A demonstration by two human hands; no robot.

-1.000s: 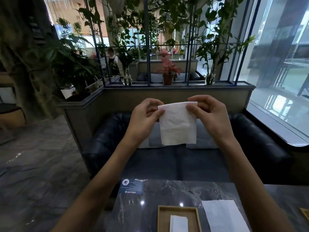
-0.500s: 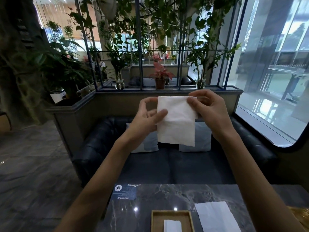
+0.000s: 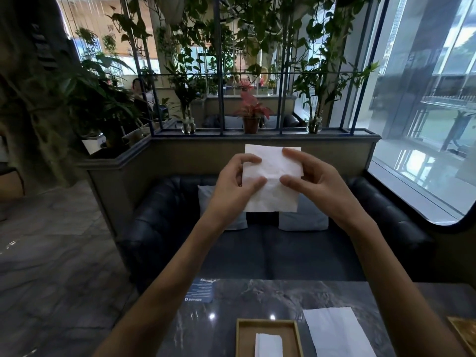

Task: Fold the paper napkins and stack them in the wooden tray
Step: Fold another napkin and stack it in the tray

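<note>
A white paper napkin (image 3: 273, 199) is held in the air beyond the far edge of the tabletop (image 3: 257, 295), well above the wooden tray (image 3: 265, 322). It is pinched from both sides: its left edge is gripped between the thumb and fingers of the left hand (image 3: 233, 184), while the right hand (image 3: 319, 181) has its thumb laid across the front near the middle and a finger curled over the upper right part. A faint crease can be seen across the sheet at thumb height, so a fold is judged to be under way.

The sheet is likely very light, thin and limp. It would be crumpled by a hard squeeze and torn by a sharp pull. It is best taken at opposite edges or corners with fingertip pinches, kept only lightly taut, and creased by a thumb run along the fold.

One folded napkin (image 3: 268, 345) already lies in the tray, and an unfolded napkin (image 3: 334, 333) lies flat just beside it, to its right.
</note>
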